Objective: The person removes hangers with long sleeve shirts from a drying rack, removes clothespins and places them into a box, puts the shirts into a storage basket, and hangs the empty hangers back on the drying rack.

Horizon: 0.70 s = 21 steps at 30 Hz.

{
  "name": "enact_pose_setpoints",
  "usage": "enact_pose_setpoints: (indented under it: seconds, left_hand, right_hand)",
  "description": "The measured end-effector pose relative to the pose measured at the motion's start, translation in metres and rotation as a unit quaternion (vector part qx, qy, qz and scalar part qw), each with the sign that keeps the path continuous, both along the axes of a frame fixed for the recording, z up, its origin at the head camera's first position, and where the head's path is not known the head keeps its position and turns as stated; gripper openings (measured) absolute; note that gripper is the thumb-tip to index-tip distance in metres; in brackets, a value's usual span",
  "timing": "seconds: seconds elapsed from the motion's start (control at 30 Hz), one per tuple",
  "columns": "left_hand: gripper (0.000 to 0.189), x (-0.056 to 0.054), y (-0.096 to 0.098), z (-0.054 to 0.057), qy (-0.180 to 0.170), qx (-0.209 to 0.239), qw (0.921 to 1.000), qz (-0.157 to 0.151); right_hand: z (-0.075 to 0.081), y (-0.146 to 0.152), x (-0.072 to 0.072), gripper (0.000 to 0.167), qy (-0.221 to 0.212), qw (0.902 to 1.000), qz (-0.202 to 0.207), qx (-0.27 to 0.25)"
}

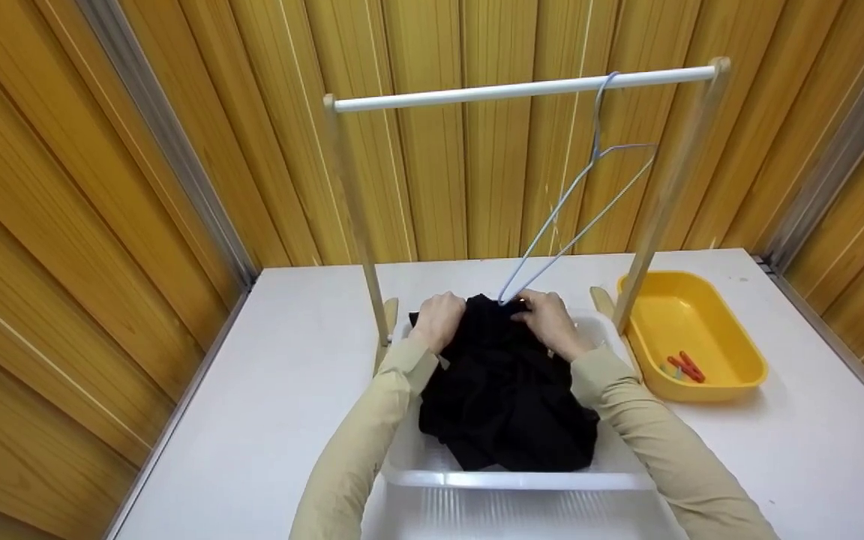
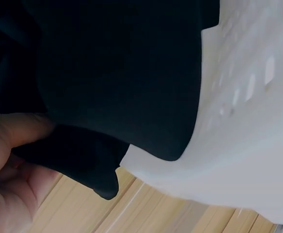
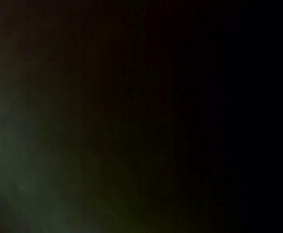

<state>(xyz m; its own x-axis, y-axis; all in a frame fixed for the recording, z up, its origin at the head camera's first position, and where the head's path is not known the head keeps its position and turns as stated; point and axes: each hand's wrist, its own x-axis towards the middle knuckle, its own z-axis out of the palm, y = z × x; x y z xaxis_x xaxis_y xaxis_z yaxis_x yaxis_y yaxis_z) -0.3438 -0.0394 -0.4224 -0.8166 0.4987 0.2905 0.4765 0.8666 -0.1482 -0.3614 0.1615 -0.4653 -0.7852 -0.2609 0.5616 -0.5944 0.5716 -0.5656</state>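
Observation:
A crumpled black garment [image 1: 507, 397] lies in a white plastic basket [image 1: 522, 480], its upper edge raised between the hands. My left hand [image 1: 441, 321] holds the garment's left side; in the left wrist view, thumb and fingers of that hand [image 2: 15, 170] pinch the black cloth [image 2: 127, 73]. On the opposite side, my right hand [image 1: 550, 322] grips the cloth near its top edge. Close beside those fingers is the low end of a pale wire hanger [image 1: 563, 199], whose hook sits over a white rod. The right wrist view is almost wholly dark and shows no detail.
The white rod [image 1: 477, 94] spans two wooden posts [image 1: 357, 217] of a rack standing around the basket. To the right, a yellow tub [image 1: 691, 307] contains red clothespins [image 1: 687, 366]. Wood-patterned panels [image 1: 432, 172] enclose the white table [image 1: 267, 405].

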Motion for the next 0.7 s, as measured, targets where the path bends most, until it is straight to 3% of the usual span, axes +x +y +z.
enact_pose_setpoints:
  seconds: [0.13, 0.23, 0.5, 0.7]
  left_hand:
    - [0.016, -0.005, -0.002, -0.004, 0.006, 0.015, 0.9998, 0.012]
    - [0.016, -0.003, -0.004, -0.003, 0.006, 0.046, 0.9989, 0.013]
    - [0.02, 0.008, -0.016, 0.005, -0.005, 0.095, 0.9954, -0.012]
    - [0.023, 0.018, -0.019, 0.012, -0.017, 0.11, 0.993, -0.039]
  right_hand:
    - [0.003, -0.001, 0.001, 0.021, 0.01, 0.9992, 0.006, -0.037]
    - [0.005, -0.001, 0.002, 0.02, 0.014, 0.9979, 0.011, -0.063]
    - [0.013, -0.001, 0.017, 0.019, -0.038, 0.9909, 0.021, -0.127]
    - [0.019, 0.004, 0.028, 0.021, -0.056, 0.9905, 0.023, -0.123]
